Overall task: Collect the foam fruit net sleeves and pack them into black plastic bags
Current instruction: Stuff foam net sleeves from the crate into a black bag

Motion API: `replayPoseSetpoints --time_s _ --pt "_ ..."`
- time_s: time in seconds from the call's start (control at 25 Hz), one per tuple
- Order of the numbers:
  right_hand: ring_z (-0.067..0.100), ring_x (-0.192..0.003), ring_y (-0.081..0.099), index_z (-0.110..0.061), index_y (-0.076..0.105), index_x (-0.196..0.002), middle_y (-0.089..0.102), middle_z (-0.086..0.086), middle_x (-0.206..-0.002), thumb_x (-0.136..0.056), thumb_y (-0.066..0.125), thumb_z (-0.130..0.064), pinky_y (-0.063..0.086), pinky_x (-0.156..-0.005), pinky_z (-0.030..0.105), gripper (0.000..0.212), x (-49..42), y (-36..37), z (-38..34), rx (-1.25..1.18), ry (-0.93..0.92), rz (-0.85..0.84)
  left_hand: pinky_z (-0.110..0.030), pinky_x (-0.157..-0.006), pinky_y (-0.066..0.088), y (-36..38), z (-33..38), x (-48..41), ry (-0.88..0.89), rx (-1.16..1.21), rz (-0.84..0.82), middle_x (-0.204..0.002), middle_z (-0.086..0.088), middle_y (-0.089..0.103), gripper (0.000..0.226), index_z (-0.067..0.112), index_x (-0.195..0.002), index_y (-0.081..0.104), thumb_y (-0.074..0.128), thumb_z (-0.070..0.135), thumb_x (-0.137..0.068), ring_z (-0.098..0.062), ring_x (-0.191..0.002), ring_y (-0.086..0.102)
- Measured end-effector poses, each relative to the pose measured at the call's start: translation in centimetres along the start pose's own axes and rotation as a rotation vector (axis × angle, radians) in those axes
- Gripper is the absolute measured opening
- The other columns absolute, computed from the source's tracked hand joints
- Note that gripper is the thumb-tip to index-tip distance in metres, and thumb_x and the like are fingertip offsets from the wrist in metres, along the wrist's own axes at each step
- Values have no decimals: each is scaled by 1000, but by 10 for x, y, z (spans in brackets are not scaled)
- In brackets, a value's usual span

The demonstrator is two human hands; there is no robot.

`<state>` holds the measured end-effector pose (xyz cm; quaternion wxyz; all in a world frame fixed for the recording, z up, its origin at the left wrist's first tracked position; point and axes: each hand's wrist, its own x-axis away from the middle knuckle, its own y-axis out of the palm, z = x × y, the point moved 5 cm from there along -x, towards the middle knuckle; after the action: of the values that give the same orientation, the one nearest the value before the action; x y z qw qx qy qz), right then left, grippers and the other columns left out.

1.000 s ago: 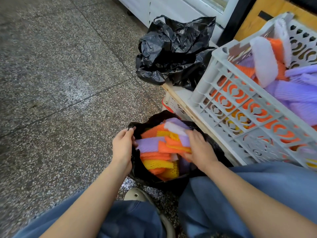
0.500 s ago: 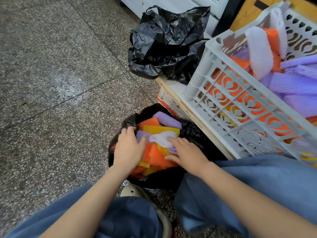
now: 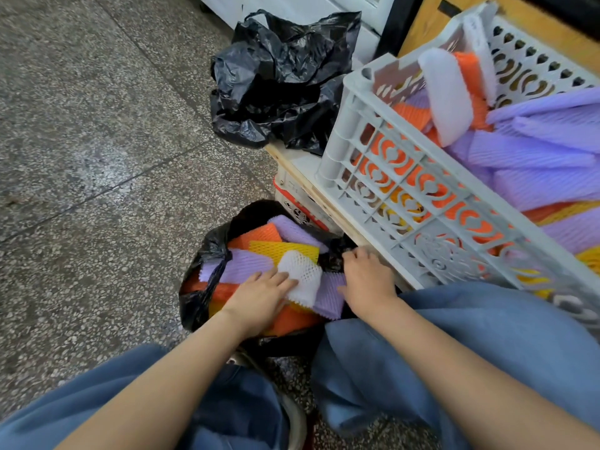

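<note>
Head view: the left hand (image 3: 259,298) lays its fingers (image 3: 280,280) flat and close together on the foam sleeves (image 3: 246,266), their tips against a white net sleeve (image 3: 302,277). Just to their right, the right hand (image 3: 368,279) curls its fingers (image 3: 354,255) over the rim of the black bag (image 3: 198,303), which sits on the floor (image 3: 97,157) stuffed with purple, yellow and orange. Beyond those fingers stands a grey crate (image 3: 406,177) heaped with more sleeves (image 3: 535,151); farther off lies a crumpled second bag (image 3: 279,82).

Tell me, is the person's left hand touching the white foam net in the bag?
Touching. The head view shows the left hand lying flat on the pile, its fingers pressed against the edge of the white foam net, with no gap.
</note>
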<state>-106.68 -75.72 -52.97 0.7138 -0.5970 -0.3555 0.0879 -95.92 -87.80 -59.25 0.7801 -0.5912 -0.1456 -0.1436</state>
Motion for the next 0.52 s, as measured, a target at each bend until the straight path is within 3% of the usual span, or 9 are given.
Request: replayPoseSetpoints --time_s 0.08,0.12,0.24,0.32,0.4,0.44,0.52 --pt "25 -113 54 -11 47 -118 53 9 -124 -92 58 -22 45 -82 33 31 3 -2 9 53 57 -24 -32 -109 25 1 -3 2 1 28 -10 -148 -3 36 76 20 -144 32 -4 44 -81 -21 -137 31" --pt "26 -107 57 -11 51 -110 59 9 -117 -93 55 -24 44 -79 33 22 3 -4 9 -19 48 1 -32 -107 26 -1 -3 3 -12 59 15 -146 -4 38 80 19 -144 33 -5 44 -77 -22 -135 33" --pt "25 -91 61 -10 57 -88 67 6 -93 -92 55 -33 49 -75 34 24 -2 -13 5 -452 27 61 -36 -102 30 -20 0 3 -56 211 230 -140 -6 40 65 13 -143 33 24 36 -83 -26 -128 40" --pt "22 -84 63 -11 63 -91 69 4 -86 -89 58 -34 51 -77 38 24 -6 -25 9 -660 65 92 -36 -102 31 -27 10 7 -7 281 311 -138 -6 44 68 11 -139 39 29 41 -79 -24 -125 42" --pt "17 -81 63 -8 64 -95 70 2 -84 -90 60 -31 50 -78 32 23 -5 -37 13 -748 86 100 -36 -104 35 -16 22 11 98 168 317 -136 -6 51 59 12 -134 47 29 46 -89 -24 -126 46" --pt "13 -77 61 -6 63 -93 70 1 -82 -91 59 -27 48 -76 28 21 -3 -41 13 -797 88 94 -38 -105 36 -6 26 10 133 89 277 -136 -7 53 61 13 -133 49 20 51 -95 -25 -127 48" --pt "9 -69 55 -4 62 -92 68 3 -79 -92 58 -22 44 -72 26 19 2 -46 14 -863 87 87 -43 -113 24 16 26 6 138 37 76 -149 -6 39 95 17 -143 39 -19 63 -84 -27 -139 34"
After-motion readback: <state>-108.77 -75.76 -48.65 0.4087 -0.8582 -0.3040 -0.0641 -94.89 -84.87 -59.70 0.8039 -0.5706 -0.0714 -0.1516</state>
